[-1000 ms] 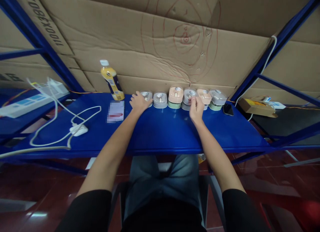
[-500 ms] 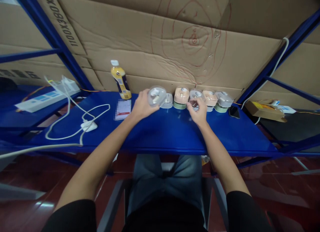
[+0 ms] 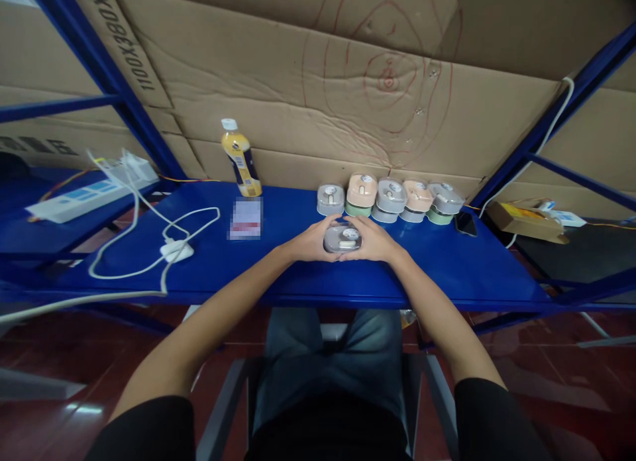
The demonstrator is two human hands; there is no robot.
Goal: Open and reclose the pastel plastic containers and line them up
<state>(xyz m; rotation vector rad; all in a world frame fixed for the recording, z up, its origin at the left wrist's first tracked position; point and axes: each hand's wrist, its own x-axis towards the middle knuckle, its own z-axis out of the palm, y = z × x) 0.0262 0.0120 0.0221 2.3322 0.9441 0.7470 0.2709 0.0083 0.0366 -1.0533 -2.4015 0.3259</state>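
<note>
My left hand (image 3: pixel 313 241) and my right hand (image 3: pixel 373 241) meet on the blue shelf, cupping a round grey plastic container (image 3: pixel 342 239) from both sides. Its lid, with a small clasp, faces up. Just behind my hands stands a row of similar containers: a single grey one (image 3: pixel 330 199), a peach one on green (image 3: pixel 361 189), a grey stack (image 3: pixel 391 196), a peach one on grey (image 3: pixel 417 195), and a grey one on green (image 3: pixel 444 198). Neither hand touches the row.
A bottle of yellow drink (image 3: pixel 241 159) and a blurred card (image 3: pixel 246 218) stand left of the row. Further left lie a power strip (image 3: pixel 89 196) and a white cable with a plug (image 3: pixel 176 251). A phone (image 3: pixel 466 223) lies right of the row, before a cardboard wall.
My left hand has brought the grey container down from its raised position to the shelf. My right hand has left the row and joined it, so both now hold the container.
</note>
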